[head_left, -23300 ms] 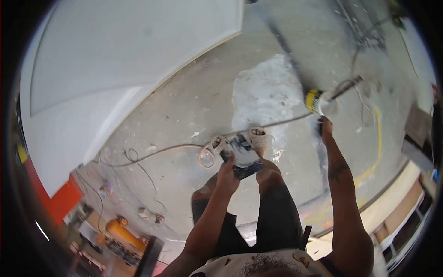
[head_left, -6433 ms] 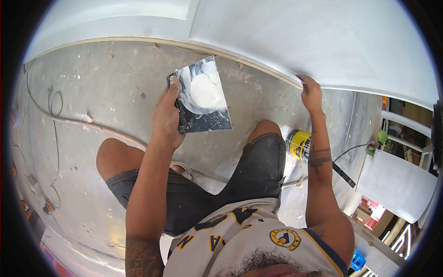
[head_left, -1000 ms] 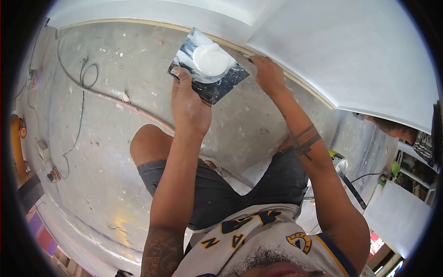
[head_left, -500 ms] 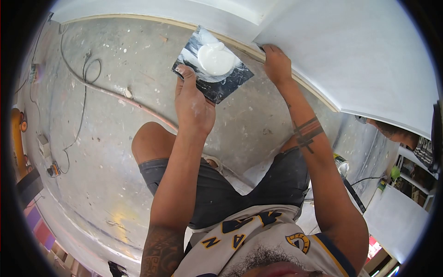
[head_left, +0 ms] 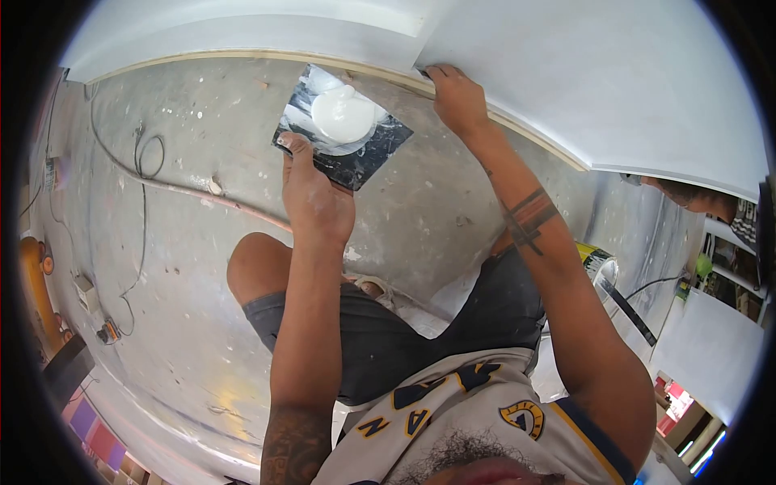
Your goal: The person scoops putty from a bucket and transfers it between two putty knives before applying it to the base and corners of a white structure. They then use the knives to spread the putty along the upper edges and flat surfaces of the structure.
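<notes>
My left hand (head_left: 317,198) is closed on the near corner of a square black board (head_left: 368,166), thumb on top. A thick mound of white paste (head_left: 343,115) sits on the board, with white smears around it. The board is held above the floor, close to the wooden strip along the wall's foot. My right hand (head_left: 459,101) is up against the lower edge of a white panel (head_left: 566,73), fingers pinched on a scraper (head_left: 424,72). Only a small dark end of the scraper shows; my fingers hide the rest.
A hose (head_left: 190,187) and a looped cable (head_left: 145,162) lie on the speckled concrete floor (head_left: 202,267) to the left. An open can (head_left: 596,265) stands beside my right arm. Another person's head (head_left: 687,194) shows past the panel, near shelves (head_left: 731,242).
The view has turned a little, so both hands and the board appear farther left. More of the can shows by my right arm. Both grips look unchanged.
</notes>
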Tool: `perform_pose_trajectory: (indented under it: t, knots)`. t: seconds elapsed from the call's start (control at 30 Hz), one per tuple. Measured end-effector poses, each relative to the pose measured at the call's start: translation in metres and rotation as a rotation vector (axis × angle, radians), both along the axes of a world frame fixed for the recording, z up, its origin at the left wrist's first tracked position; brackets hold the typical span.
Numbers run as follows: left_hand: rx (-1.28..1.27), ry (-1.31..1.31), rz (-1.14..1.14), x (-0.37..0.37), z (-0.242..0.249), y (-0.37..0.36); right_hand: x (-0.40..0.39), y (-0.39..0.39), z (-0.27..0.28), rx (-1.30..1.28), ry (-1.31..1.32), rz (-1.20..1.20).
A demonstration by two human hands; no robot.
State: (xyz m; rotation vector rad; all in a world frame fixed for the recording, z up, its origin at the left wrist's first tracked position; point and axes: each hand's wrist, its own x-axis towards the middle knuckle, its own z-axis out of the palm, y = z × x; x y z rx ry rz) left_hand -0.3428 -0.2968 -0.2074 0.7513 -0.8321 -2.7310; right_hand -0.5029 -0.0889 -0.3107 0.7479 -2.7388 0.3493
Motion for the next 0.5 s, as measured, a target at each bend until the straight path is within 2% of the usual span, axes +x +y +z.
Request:
perform_pose_trajectory:
  t: [0.5]
  knots:
    - [0.019, 0.012, 0.001, 0.002, -0.001, -0.003, 0.013, -0.009, -0.02, 0.018, 0.048, 0.01]
